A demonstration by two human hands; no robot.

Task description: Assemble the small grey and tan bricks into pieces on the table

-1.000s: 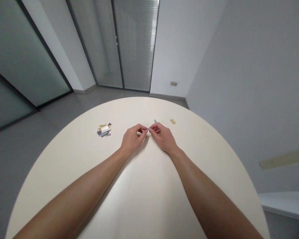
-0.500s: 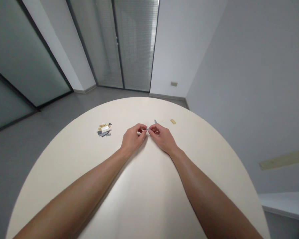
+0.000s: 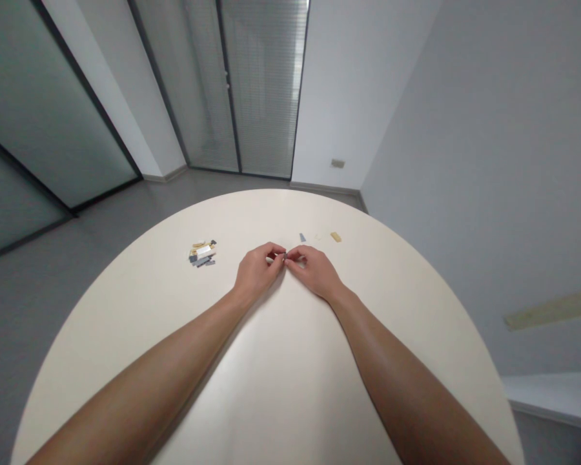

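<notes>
One small dark piece (image 3: 285,256) in work, pinched by left hand (image 3: 259,266); right hand (image 3: 318,270) fingertips meet it, grip unclear. Left-side pile (image 3: 203,252) lies loose; beyond, grey piece (image 3: 303,237), yellow piece (image 3: 336,237) sit separate. Looks early; most pieces remain.

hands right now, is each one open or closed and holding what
Left hand: closed, pinching a small gray piece.
Right hand: fingertips at that piece; whether they grip it cannot be told.
</notes>
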